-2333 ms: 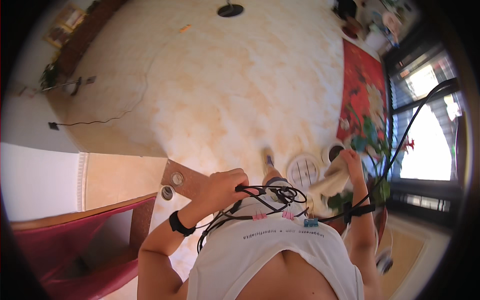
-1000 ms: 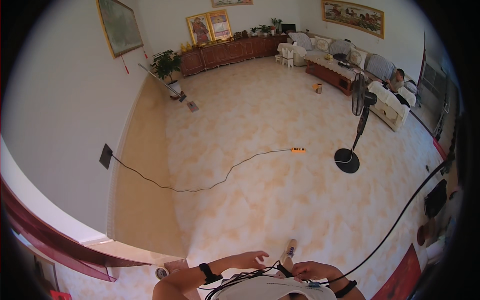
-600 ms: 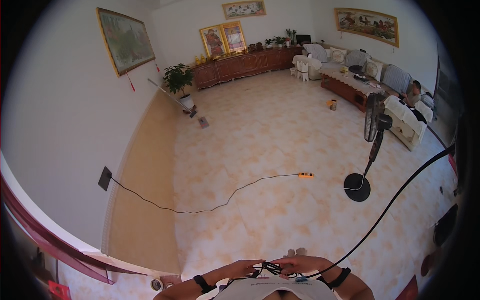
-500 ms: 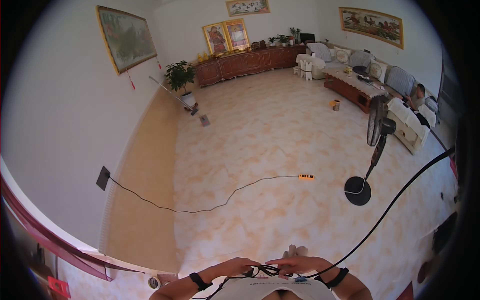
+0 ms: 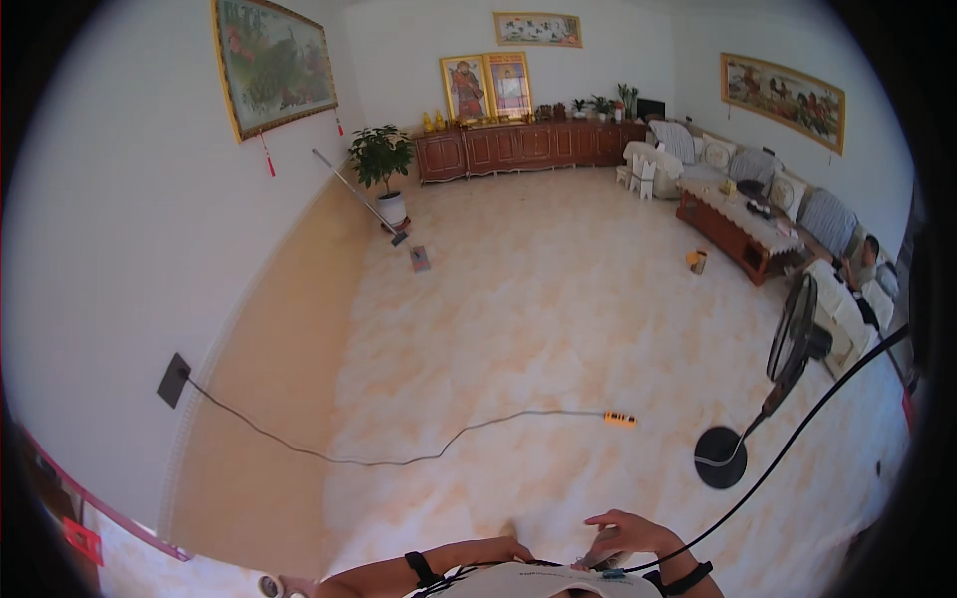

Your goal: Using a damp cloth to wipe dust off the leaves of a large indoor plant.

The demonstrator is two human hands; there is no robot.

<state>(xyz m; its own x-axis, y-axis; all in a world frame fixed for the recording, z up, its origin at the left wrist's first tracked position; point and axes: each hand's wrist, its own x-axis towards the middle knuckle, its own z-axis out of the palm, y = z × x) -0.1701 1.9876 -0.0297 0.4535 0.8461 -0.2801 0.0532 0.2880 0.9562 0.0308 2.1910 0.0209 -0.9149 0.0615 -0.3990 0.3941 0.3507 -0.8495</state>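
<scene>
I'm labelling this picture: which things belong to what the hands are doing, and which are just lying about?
Probably with the hands (grip unclear):
dark cables by the left hand
blue clip near the right hand

About the room:
orange power strip
long-handled tool
standing fan
potted plant

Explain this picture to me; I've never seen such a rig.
There is no robot here, just a person's two bare hands, filmed by a wide fisheye camera on the head, looking down, so straight edges bend. The left hand is by the white printed shirt; the right hand is near a thick black cable. Whether either holds anything is too unclear to tell. On the cream and tan floor lies an orange rectangular power strip with a dark cord; a black standing fan is to its right.
</scene>
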